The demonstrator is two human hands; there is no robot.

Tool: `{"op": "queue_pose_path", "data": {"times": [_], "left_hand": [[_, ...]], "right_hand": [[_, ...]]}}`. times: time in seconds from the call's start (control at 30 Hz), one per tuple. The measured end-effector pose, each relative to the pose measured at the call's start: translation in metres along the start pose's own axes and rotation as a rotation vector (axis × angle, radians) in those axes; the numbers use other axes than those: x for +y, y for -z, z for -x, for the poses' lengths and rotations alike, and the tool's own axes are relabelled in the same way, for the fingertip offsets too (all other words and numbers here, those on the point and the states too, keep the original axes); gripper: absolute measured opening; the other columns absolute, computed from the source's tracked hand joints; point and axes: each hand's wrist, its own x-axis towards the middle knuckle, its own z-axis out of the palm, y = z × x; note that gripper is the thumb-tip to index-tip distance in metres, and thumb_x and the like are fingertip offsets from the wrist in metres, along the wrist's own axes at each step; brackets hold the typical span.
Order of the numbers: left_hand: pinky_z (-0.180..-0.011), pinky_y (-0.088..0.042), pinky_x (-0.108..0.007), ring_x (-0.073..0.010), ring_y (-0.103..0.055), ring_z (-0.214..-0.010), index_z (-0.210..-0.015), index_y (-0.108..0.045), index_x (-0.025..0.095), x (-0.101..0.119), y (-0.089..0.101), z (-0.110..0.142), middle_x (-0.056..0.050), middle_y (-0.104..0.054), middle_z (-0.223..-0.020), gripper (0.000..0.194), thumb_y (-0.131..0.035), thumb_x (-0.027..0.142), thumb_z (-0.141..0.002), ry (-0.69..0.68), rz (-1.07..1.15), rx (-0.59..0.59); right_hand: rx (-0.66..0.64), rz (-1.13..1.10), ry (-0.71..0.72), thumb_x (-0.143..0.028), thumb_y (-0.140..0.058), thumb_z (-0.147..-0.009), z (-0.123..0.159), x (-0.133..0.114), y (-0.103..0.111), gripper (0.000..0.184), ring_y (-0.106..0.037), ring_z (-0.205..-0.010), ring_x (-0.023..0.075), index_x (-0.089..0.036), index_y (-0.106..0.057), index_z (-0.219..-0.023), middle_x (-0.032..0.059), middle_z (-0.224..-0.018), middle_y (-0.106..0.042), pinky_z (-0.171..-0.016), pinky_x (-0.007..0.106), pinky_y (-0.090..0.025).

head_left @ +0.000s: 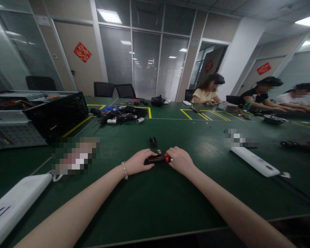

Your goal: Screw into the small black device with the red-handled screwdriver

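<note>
Both my hands rest on the green table (pixel 155 199) and grip one small tool between them. My left hand (pixel 138 161) is closed around its black handle (pixel 152 159). My right hand (pixel 179 159) is closed on the other end, where a red-orange part (pixel 167 157) shows. A bead bracelet (pixel 124 170) sits on my left wrist. A small black part (pixel 153 141) lies on the table just beyond the hands.
A white power strip (pixel 255 162) lies to the right, another white one (pixel 12 203) at the near left. An open black computer case (pixel 57 115) stands at the left. Several tools (pixel 119 115) lie behind it. Three people sit at the far right.
</note>
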Motion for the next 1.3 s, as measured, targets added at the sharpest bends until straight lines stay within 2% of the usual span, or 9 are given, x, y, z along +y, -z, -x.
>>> {"op": "queue_pose_path", "data": {"times": [0.7,1.3], "left_hand": [[-0.08,-0.041,-0.033,-0.0193,-0.051,-0.091,-0.112,-0.049,0.022,0.0014,0.0012,-0.0004,-0.004,-0.053,-0.102,0.038,-0.059,0.024,-0.075,0.006,-0.011,-0.014],[-0.077,-0.041,-0.032,-0.019,-0.052,-0.087,-0.113,-0.049,0.022,-0.0019,-0.0008,-0.0015,-0.004,-0.053,-0.1,0.039,-0.059,0.025,-0.076,0.0,-0.012,-0.008]], "right_hand": [[-0.002,0.018,0.005,-0.018,-0.055,-0.069,0.0007,0.0007,-0.0007,0.017,-0.051,-0.077,0.0171,-0.016,-0.061,-0.085,0.0054,-0.085,-0.062,-0.07,0.026,-0.04],[-0.032,0.029,0.01,-0.02,-0.054,-0.071,0.0,-0.0004,0.0037,0.017,-0.051,-0.076,0.0168,-0.015,-0.06,-0.086,0.0058,-0.085,-0.062,-0.068,0.026,-0.04]]}}
